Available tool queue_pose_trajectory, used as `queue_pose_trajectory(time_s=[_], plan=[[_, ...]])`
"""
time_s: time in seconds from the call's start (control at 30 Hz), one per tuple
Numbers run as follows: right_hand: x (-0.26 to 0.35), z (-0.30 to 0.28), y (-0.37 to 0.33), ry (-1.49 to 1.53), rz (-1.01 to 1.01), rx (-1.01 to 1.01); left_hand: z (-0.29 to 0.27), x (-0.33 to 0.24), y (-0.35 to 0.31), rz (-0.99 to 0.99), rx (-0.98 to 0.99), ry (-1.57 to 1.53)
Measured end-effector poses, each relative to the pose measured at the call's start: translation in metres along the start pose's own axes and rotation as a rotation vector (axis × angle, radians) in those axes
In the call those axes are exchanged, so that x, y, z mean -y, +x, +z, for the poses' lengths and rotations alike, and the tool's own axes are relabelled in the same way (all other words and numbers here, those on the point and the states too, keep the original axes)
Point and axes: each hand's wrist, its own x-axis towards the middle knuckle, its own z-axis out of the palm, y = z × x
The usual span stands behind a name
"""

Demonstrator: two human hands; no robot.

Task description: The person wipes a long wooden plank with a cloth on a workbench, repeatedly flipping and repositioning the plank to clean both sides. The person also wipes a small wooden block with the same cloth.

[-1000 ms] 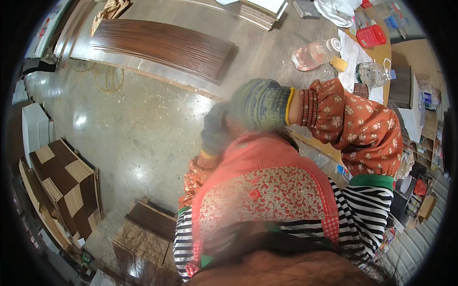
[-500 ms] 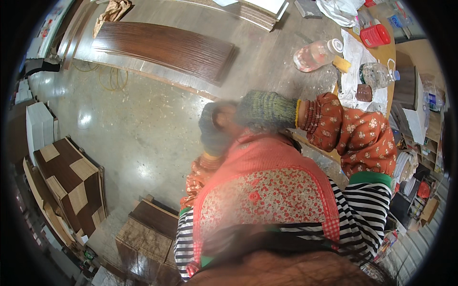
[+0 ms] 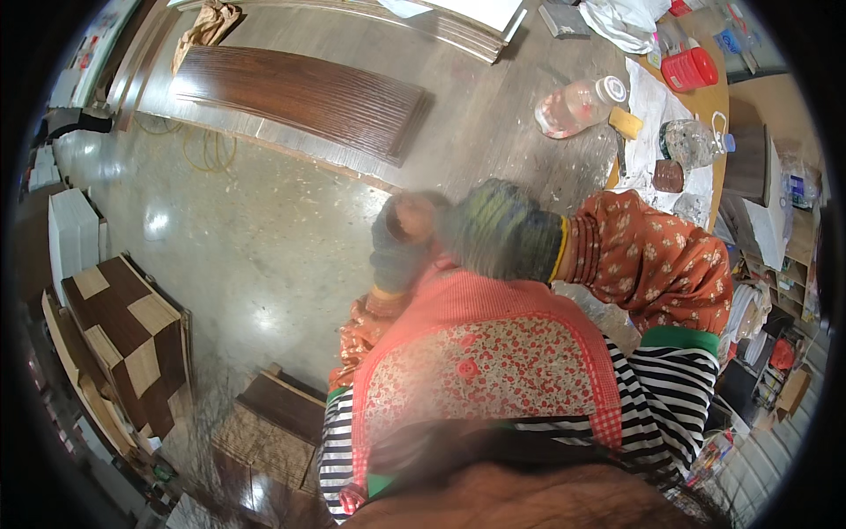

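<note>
In front of my apron (image 3: 480, 353), my two hands are close together, both in dark knitted work gloves. My left hand (image 3: 397, 251) is closed around a smeared reddish-brown thing (image 3: 412, 219), whose kind I cannot make out. My right hand (image 3: 502, 231), in a grey-green glove with a yellow cuff edge, is curled right beside it. Its front is blurred and its fingertips are hidden, so what it grips does not show. Beyond the hands, a dark brown wood-grain panel (image 3: 304, 97) lies on the worktable (image 3: 493, 115).
On the table's right are a lidded jar (image 3: 577, 108), a yellow sponge (image 3: 626, 122), a brown block (image 3: 668, 176), a clear plastic bottle (image 3: 692, 143) and a red container (image 3: 689, 69). Stacked panels (image 3: 132, 344) and a lower stack (image 3: 269, 432) stand on the floor at left.
My right hand has turned and dropped slightly toward me, its glove now more rounded. The left hand stays nearly in place. The view has shifted slightly.
</note>
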Motion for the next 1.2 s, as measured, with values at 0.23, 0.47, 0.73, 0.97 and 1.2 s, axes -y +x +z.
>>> queue_pose_trajectory(time_s=[0.23, 0.47, 0.73, 0.97, 1.2], plan=[[-0.049, 0.090, 0.027, 0.118, -0.418, -0.073, 0.009, 0.017, -0.003, -0.302, 0.238, 0.438], [-0.007, 0.083, 0.020, -0.564, 0.050, -0.316, -0.005, 0.012, 0.001, -0.107, 0.065, -0.058], [0.016, -0.009, -0.022, -1.163, -0.450, -0.292, -0.008, -0.008, 0.008, -0.095, 0.228, 0.097], [0.018, 0.016, 0.007, -1.004, -0.289, -0.222, -0.015, -0.024, 0.020, 0.218, 0.181, -0.240], [0.010, -0.007, -0.013, -1.100, -0.584, -0.567, -0.013, -0.007, 0.016, -0.148, 0.293, -0.126]])
